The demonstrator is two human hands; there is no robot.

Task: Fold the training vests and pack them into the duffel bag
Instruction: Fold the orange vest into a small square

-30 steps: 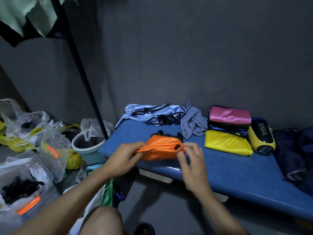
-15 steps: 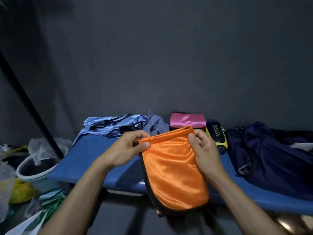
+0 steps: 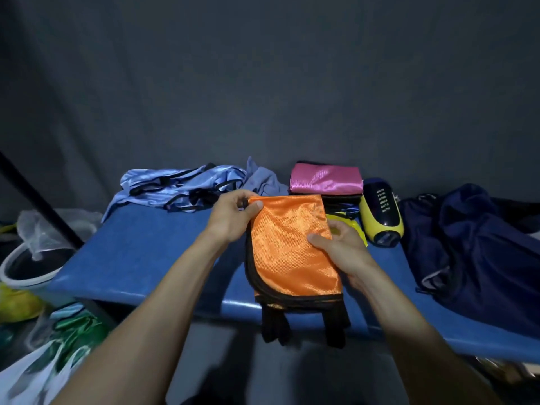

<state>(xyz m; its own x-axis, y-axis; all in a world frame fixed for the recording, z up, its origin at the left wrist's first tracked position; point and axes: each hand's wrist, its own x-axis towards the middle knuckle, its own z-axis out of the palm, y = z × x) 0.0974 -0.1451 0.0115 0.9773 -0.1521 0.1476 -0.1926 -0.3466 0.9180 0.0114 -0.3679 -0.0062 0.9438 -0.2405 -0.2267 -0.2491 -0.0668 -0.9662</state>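
Both hands hold the folded shiny orange mesh vest (image 3: pixel 292 244) above the blue padded counter (image 3: pixel 146 252): left grip (image 3: pixel 233 214) pinches its top corner, right grip (image 3: pixel 339 249) its side. Folding looks done; next, into the navy duffel bag (image 3: pixel 473 244) beyond my right grip.

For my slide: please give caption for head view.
Both hands hold a folded orange vest above the blue table.

Both hands (image 3: pixel 233 216) grip orange vest (image 3: pixel 292 247).

A folded vest (image 3: pixel 293 247) hung over the table's (image 3: pixel 152 258) front edge. Behind it lay a stack of folded vests (image 3: pixel 325 182), with loose vests (image 3: pixel 181 185) to the left. A bag (image 3: pixel 479 247) sat on the right.
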